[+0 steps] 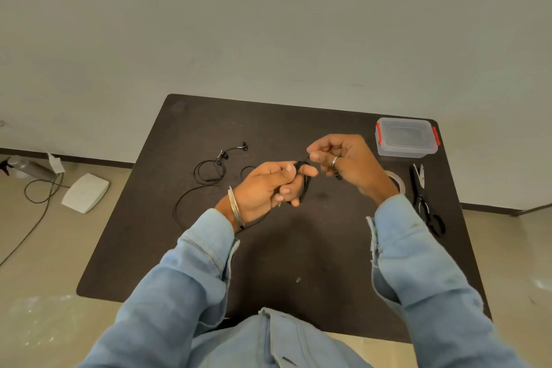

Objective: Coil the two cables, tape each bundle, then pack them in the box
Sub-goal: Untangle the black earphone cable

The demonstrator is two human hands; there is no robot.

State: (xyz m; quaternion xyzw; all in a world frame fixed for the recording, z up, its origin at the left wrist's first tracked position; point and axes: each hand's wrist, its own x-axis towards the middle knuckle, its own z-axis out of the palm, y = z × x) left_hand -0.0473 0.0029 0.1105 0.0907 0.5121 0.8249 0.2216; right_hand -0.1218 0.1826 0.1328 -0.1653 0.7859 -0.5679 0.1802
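My left hand [268, 185] grips a small coil of thin black cable [305, 185] above the middle of the dark table [298, 248]. My right hand [343, 161] pinches the free end of that cable just right of the coil. A second black cable [209, 172], an earphone lead with earbuds, lies loosely looped on the table to the left. A clear plastic box [406, 137] with red clips and its lid on stands at the back right. A roll of tape [398, 181] lies partly hidden behind my right wrist.
Black-handled scissors [424, 200] lie near the table's right edge, beside the tape. On the floor to the left sit a white flat device [86, 193], a dark cable and a spray bottle [27, 167]. A pale wall rises behind the table.
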